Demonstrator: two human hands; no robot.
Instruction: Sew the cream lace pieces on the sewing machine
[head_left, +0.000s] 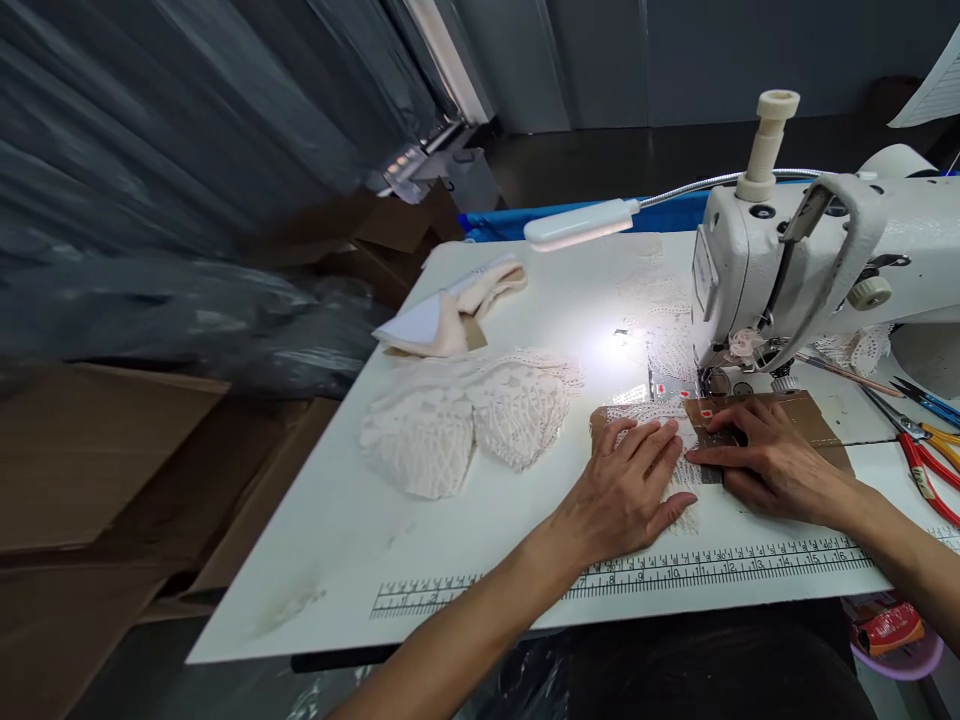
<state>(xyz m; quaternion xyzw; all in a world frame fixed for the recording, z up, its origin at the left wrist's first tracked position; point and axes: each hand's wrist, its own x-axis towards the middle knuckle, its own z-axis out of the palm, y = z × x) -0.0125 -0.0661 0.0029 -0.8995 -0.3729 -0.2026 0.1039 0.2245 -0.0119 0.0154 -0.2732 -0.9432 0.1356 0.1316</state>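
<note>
My left hand (628,487) lies flat with fingers stretched over a piece of white lace (688,485) in front of the sewing machine (739,260). Brown card (814,425) shows on both sides of the lace. Upon the right part of that card rests my right hand (776,465), its fingers spread and its index finger reaching toward the lace edge. Both hands press down just in front of the needle area, where small red marks show on the metal plate (670,387). More lace (671,340) lies behind the plate, under the lamp's light.
Scalloped lace pieces (457,425) and a folded cream fabric (454,310) lie on the table's left. A lamp (581,225) hangs over the back. Red-handled scissors (919,455) and blue snips (930,402) sit at right. A printed ruler (675,575) runs along the front edge.
</note>
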